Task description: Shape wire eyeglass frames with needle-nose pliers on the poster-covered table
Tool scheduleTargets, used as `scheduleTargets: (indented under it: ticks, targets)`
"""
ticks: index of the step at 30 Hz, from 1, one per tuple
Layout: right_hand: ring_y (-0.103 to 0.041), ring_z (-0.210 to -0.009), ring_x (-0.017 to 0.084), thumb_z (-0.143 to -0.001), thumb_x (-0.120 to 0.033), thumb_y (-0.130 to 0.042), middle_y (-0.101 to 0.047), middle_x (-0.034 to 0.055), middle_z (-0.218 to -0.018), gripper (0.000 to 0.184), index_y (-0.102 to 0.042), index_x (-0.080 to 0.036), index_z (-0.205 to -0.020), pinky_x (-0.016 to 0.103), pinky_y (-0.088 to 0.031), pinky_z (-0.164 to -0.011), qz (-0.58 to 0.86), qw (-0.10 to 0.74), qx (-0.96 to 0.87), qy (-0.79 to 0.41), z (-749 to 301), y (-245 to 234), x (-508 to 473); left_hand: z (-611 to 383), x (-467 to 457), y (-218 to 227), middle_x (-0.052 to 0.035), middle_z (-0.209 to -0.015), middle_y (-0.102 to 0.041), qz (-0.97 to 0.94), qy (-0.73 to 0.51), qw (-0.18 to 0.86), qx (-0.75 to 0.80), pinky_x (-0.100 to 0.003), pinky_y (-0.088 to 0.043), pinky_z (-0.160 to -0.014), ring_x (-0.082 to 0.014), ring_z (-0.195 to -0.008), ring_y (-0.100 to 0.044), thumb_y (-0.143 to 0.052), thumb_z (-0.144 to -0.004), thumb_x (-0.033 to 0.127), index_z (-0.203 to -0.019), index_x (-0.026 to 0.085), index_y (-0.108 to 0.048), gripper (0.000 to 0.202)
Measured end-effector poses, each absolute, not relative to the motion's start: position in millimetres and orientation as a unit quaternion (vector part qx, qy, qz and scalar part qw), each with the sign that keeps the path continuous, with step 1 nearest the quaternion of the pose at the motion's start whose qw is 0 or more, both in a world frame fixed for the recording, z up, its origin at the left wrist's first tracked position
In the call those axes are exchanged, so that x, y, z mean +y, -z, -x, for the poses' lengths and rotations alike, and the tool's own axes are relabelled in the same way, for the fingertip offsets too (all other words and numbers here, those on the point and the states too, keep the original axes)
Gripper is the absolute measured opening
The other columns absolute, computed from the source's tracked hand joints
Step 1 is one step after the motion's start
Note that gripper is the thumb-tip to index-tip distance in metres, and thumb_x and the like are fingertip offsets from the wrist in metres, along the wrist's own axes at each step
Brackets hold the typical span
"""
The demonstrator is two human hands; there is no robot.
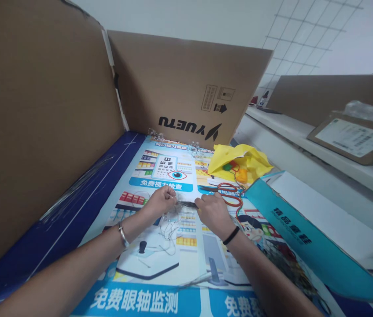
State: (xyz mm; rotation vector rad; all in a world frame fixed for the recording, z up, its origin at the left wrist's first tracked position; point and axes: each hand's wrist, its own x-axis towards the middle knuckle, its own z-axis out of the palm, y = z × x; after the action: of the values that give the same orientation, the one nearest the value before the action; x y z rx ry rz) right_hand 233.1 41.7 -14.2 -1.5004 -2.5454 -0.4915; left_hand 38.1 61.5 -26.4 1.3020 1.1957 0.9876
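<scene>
My left hand (162,200) is closed in a pinch on thin silvery wire (169,220). Loose loops of that wire hang below the fingers over the printed mat. My right hand (214,213) is wrapped round a pair of pliers (188,204), whose narrow dark jaws point left and meet the wire at the left fingertips. The handles are hidden inside the fist. Just beyond the right hand lie red-handled scissors (228,200), blades toward the left.
A yellow bag (235,158) with coloured thread lies behind the scissors. At right stands a teal shoebox (282,224). Cardboard walls (186,83) rise at the left and back. Tangled wire (195,149) lies at the back, straight wires (74,187) at left.
</scene>
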Motion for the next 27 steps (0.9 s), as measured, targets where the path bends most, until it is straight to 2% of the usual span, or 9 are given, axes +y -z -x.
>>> scheduleTargets:
  ticks: [6, 12, 16, 20, 22, 27]
  targets:
    - [-0.05, -0.069, 0.016, -0.078, -0.016, -0.052, -0.059, 0.0037, -0.069, 0.009, -0.06, -0.019, -0.074, 0.033, -0.021, -0.068, 0.497, 0.084, -0.846, 0.173, -235, 14, 42, -38, 60, 19, 0.0064, -0.054, -0.051, -0.539, -0.415, 0.552, 0.483, -0.016, -0.031, -0.033, -0.0044, -0.036, -0.037, -0.063, -0.066, 0.024, -0.074, 0.019, -0.045, 0.02]
    - [-0.049, -0.078, 0.019, -0.079, -0.024, -0.056, -0.059, 0.0051, -0.078, 0.009, -0.062, -0.02, -0.083, 0.033, -0.023, -0.072, 0.53, 0.125, -0.821, 0.173, -236, 15, 41, -36, 62, 19, 0.0056, -0.058, -0.052, -0.516, -0.444, 0.564, 0.468, -0.016, -0.031, -0.035, -0.0035, -0.037, -0.038, -0.064, -0.065, 0.024, -0.074, 0.018, -0.046, 0.022]
    - [-0.05, -0.08, 0.019, -0.079, -0.024, -0.055, -0.06, 0.0047, -0.08, 0.012, -0.063, -0.021, -0.087, 0.032, -0.024, -0.074, 0.556, 0.16, -0.801, 0.151, -238, 19, 43, -35, 62, 17, 0.005, -0.061, -0.056, -0.494, -0.465, 0.557, 0.479, -0.016, -0.027, -0.034, -0.0027, -0.034, -0.035, -0.062, -0.066, 0.026, -0.075, 0.018, -0.045, 0.021]
    - [-0.052, -0.081, 0.018, -0.081, -0.023, -0.053, -0.062, 0.0039, -0.082, 0.013, -0.063, -0.021, -0.088, 0.03, -0.026, -0.075, 0.561, 0.202, -0.795, 0.111, -239, 21, 45, -34, 63, 17, 0.0084, -0.053, -0.049, -0.475, -0.488, 0.535, 0.5, -0.016, -0.027, -0.034, -0.0038, -0.033, -0.035, -0.061, -0.066, 0.025, -0.075, 0.019, -0.045, 0.02]
    - [-0.053, -0.082, 0.018, -0.081, -0.023, -0.052, -0.062, 0.0039, -0.082, 0.014, -0.063, -0.02, -0.089, 0.03, -0.027, -0.075, 0.559, 0.207, -0.796, 0.105, -239, 23, 46, -33, 63, 18, 0.0092, -0.05, -0.046, -0.467, -0.503, 0.53, 0.497, -0.017, -0.029, -0.035, -0.0046, -0.034, -0.036, -0.061, -0.066, 0.024, -0.076, 0.019, -0.046, 0.018]
    - [-0.053, -0.083, 0.018, -0.081, -0.023, -0.052, -0.062, 0.0038, -0.08, 0.014, -0.064, -0.02, -0.089, 0.03, -0.027, -0.077, 0.557, 0.205, -0.797, 0.113, -239, 26, 46, -33, 64, 17, 0.0074, -0.055, -0.052, -0.444, -0.527, 0.523, 0.502, -0.017, -0.029, -0.036, -0.0047, -0.035, -0.038, -0.062, -0.065, 0.024, -0.076, 0.019, -0.047, 0.019]
